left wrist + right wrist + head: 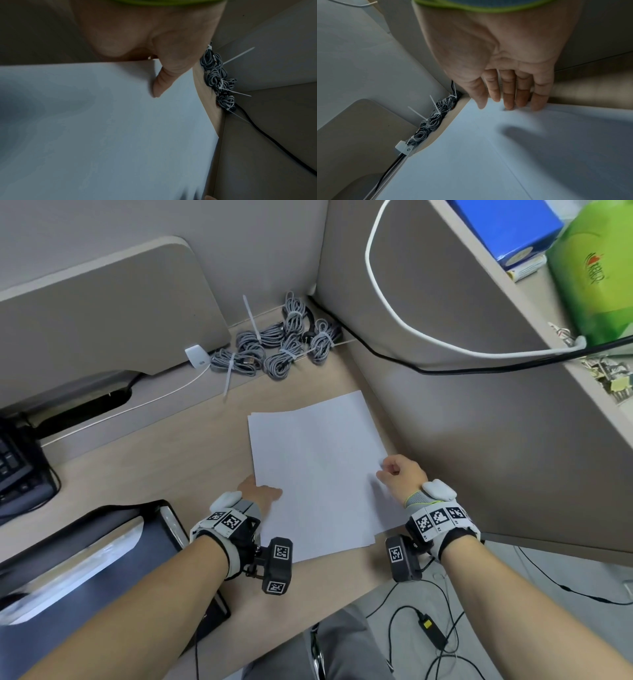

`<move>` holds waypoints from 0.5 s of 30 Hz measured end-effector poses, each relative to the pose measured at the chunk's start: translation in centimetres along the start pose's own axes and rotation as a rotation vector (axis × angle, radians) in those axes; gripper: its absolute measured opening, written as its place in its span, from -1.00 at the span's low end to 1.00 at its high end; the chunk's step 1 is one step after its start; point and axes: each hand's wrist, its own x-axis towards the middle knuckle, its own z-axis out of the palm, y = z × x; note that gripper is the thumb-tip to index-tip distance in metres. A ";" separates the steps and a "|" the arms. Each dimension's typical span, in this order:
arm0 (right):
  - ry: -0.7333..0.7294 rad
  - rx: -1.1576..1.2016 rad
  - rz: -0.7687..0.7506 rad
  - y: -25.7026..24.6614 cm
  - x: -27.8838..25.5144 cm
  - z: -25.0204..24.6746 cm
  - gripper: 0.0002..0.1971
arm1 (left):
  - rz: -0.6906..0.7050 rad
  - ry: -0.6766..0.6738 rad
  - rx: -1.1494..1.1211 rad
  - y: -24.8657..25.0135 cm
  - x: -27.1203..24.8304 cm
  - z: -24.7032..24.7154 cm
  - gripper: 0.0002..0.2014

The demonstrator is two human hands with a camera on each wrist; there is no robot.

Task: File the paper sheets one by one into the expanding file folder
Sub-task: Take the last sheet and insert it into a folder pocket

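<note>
Folder (85,559) lies at the desk's (164,474) left edge, dark, partly cut off, its pockets too blurred to read. Left hand (260,494) pinches the paper stack's (315,467) left edge, thumb (161,83) on top, fingers hidden beneath. Right hand (400,474) rests loosely curled fingertips (508,102) on the right edge, clasping nothing.

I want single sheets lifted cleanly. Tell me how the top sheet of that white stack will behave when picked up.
The top sheet looks thin and will probably sag when lifted. It lies flat on the sheets beneath, so one may cling or slide along. The left hand pinches its left edge, the right hand touches the right: supporting both sides should limit drooping.
</note>
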 end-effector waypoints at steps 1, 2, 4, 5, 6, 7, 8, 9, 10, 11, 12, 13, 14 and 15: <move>-0.009 -0.007 0.004 0.0 -0.1 0.0 -0.72 | 0.005 -0.009 -0.029 0.0 -0.1 -0.1 -0.52; -0.016 -0.007 0.004 -0.1 -0.2 0.1 -0.69 | 0.006 -0.011 -0.049 0.1 -0.2 -0.3 -0.55; -0.037 0.003 -0.003 -0.5 -0.6 0.4 -0.64 | -0.017 -0.016 -0.079 0.2 -0.7 -1.0 -0.59; -0.048 0.015 -0.006 -0.7 -0.8 0.7 -0.61 | -0.021 -0.017 -0.101 0.3 -1.1 -1.4 -0.61; -0.068 0.041 -0.005 -1.0 -1.0 0.9 -0.57 | -0.010 -0.019 -0.121 0.4 -1.4 -1.7 -0.64; -0.090 0.082 0.001 -1.6 -1.3 1.1 -0.51 | 0.012 -0.014 -0.142 0.5 -1.7 -2.1 -0.68; -0.107 0.130 0.008 -2.1 -1.6 1.2 -0.45 | 0.034 -0.004 -0.161 0.7 -2.2 -2.5 -0.73; -0.119 0.178 0.004 -2.7 -2.2 1.3 -0.40 | 0.060 0.007 -0.174 0.7 -2.8 -3.0 -0.79; -0.127 0.217 0.001 -2.9 -2.5 1.3 -0.36 | 0.082 0.018 -0.182 0.6 -3.2 -3.2 -0.82; -0.137 0.226 0.000 -2.7 -2.8 1.3 -0.38 | 0.091 0.025 -0.202 0.6 -3.7 -3.3 -0.80; -0.151 0.217 -0.015 -2.7 -3.1 1.2 -0.47 | 0.108 0.027 -0.224 0.8 -4.3 -3.4 -0.76; -0.161 0.205 -0.044 -3.2 -3.3 1.0 -0.60 | 0.119 0.026 -0.246 0.9 -4.3 -3.3 -0.73; -0.193 0.238 -0.075 -3.8 -3.3 0.7 -0.73 | 0.154 0.027 -0.262 1.4 -4.4 -3.2 -0.71; -0.194 0.261 -0.091 -4.2 -3.5 0.5 -0.82 | 0.163 0.021 -0.271 1.6 -4.3 -3.0 -0.71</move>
